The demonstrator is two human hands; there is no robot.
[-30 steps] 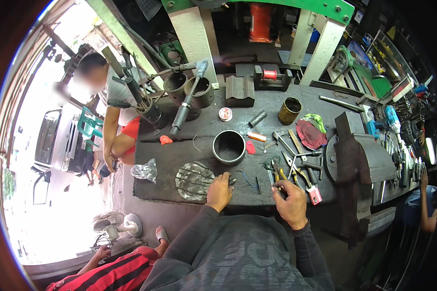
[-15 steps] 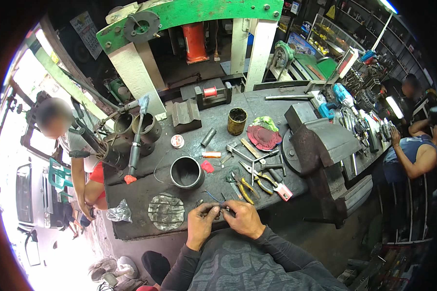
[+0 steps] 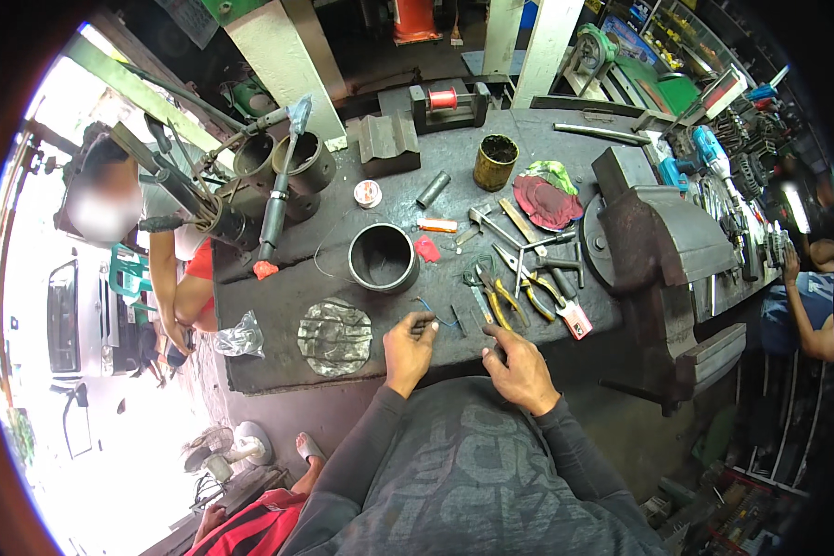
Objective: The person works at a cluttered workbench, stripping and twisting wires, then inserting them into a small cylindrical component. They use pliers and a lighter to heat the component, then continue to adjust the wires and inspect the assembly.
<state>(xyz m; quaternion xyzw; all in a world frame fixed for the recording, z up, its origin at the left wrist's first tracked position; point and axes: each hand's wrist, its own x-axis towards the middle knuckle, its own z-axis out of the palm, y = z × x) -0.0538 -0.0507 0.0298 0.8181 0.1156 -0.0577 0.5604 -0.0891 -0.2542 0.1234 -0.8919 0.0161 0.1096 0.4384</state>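
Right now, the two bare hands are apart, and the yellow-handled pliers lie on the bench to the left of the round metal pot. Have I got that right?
Not quite: the yellow-handled pliers lie to the right of the round metal pot, as the head view shows. The left hand and right hand are indeed apart, and the pliers are on the bench.

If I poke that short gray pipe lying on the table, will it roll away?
The gray pipe would probably roll, since it looks round and lies on its side. It seems made of metal, so it may feel heavy for its size. It's likely stiff, too: it looks quite straight.
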